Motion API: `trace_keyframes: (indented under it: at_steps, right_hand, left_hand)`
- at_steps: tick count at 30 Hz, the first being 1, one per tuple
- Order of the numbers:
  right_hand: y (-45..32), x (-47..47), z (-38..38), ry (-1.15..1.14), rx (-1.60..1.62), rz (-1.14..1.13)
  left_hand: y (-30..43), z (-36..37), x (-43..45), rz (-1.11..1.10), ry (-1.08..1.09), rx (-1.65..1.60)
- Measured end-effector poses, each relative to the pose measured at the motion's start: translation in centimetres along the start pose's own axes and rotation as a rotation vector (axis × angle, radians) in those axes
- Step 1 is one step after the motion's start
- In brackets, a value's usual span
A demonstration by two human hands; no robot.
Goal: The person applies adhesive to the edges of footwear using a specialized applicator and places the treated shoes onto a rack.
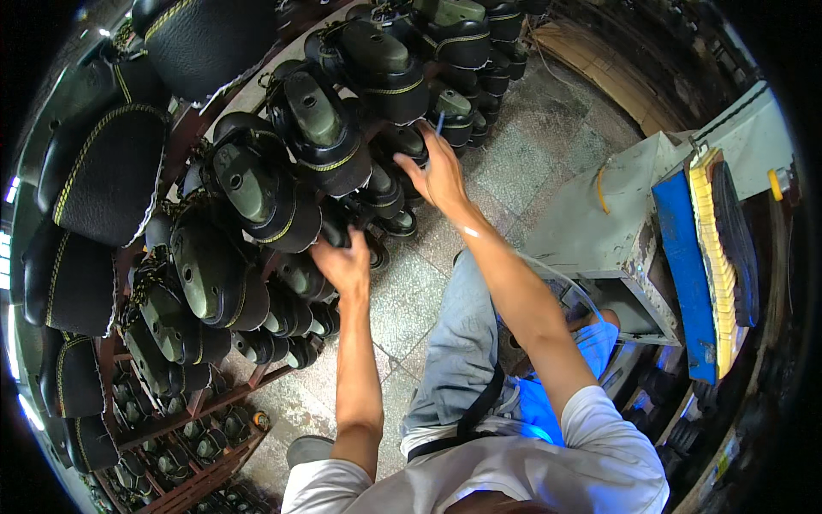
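Note:
Black leather shoe uppers with yellow welt stitching sit sole-up on dark green lasts, in rows on a rack. My left hand [343, 260] reaches in beside the toe of one lasted upper [247, 193]; its fingers are blurred and partly hidden. My right hand [440, 173] is at the toe of another lasted upper [379, 64], thumb and forefinger apart. A slim blue pen-like stick [440, 123] juts up from between its fingers. Below the right fingertips is a lower-tier last [401, 141]. Between my hands stands one more lasted upper [318, 128].
The dark red metal rack [212, 408] holds smaller lasts on its low shelves. Right of me stands a grey metal cabinet [578, 218], with a blue board [687, 276] and a yellow ridged piece [713, 257] beside it. Cardboard [597, 70] lies beyond the tiled floor [411, 302].

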State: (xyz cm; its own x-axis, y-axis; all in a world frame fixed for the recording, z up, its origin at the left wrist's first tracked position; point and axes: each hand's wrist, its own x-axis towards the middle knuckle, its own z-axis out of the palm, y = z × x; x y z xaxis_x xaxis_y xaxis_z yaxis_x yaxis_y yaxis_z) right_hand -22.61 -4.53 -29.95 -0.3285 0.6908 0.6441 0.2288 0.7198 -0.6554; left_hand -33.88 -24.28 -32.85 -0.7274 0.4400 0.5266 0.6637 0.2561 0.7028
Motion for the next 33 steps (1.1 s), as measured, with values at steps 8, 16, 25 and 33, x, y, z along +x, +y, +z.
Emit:
trace_keyframes:
  at_steps: [8, 16, 25, 33]
  right_hand:
    - [-10.0, -15.3, 0.0, -0.11, 0.805, 0.751]
    - [-7.6, -20.5, -14.0, -0.366, 1.414, 1.148]
    - [-16.8, -18.3, -43.2, -0.402, 0.732, 0.643]
    - [-13.5, -15.2, -57.7, 0.718, -0.405, 0.18]
  left_hand:
    - [4.0, -0.9, -5.2, -0.02, 0.112, -0.087]
    - [9.3, -12.5, -12.8, 0.32, -0.579, -0.408]
    - [28.3, -5.5, -2.7, 1.619, -0.383, -0.18]
    - [42.0, 1.0, -2.2, 1.297, -0.411, -0.412]
